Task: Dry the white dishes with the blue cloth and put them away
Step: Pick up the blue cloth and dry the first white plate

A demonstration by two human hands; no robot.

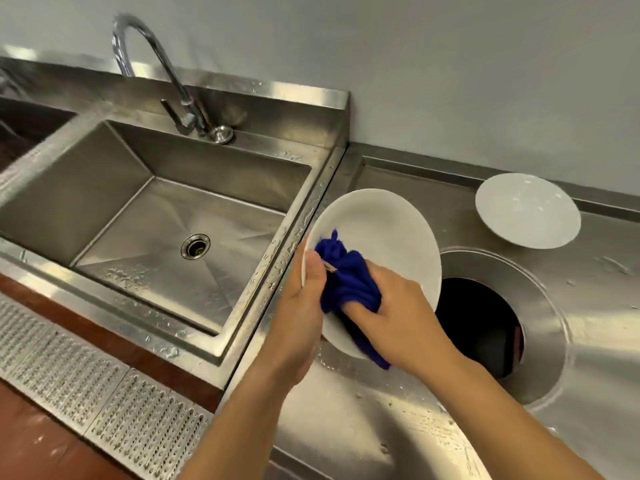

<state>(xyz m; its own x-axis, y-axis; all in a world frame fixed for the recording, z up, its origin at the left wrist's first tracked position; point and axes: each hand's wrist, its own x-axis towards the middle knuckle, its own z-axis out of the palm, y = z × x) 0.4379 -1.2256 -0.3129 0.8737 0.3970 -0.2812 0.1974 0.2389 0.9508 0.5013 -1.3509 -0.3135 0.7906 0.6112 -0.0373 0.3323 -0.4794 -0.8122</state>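
The left hand (pixel 304 299) grips the round white ceramic plate (pixel 377 244) by its left rim, thumb pressed on the face and fingers hidden behind, and holds it tilted on edge in the air above the stainless steel tabletop (pixel 346 420). The plate hangs between the deep steel sink basin (pixel 145 216), just off the tabletop's left edge, and the round dark disposal opening (pixel 481 327) set into the tabletop. The right hand (pixel 398 313) is closed around the bunched dark blue cloth (pixel 346 282) and presses it against the lower left part of the plate's face.

A second round white dish (pixel 526 209) rests near the tabletop's back edge, right of the held plate and well apart from it. Drops seem to glisten on it, so it likely awaits drying.

To do this step well, the cloth probably wants to be spread flatter under the palm so more fabric meets the surface, then swept in circles out to the rim. The left hand should turn the plate bit by bit so the spot under the thumb is wiped too, then the back. The grip needs to be firm: a slip could send the plate onto steel or into the opening. Water drops lie along the sink's rim (pixel 304 216) and on the tabletop, so a dry place is best for setting it down.
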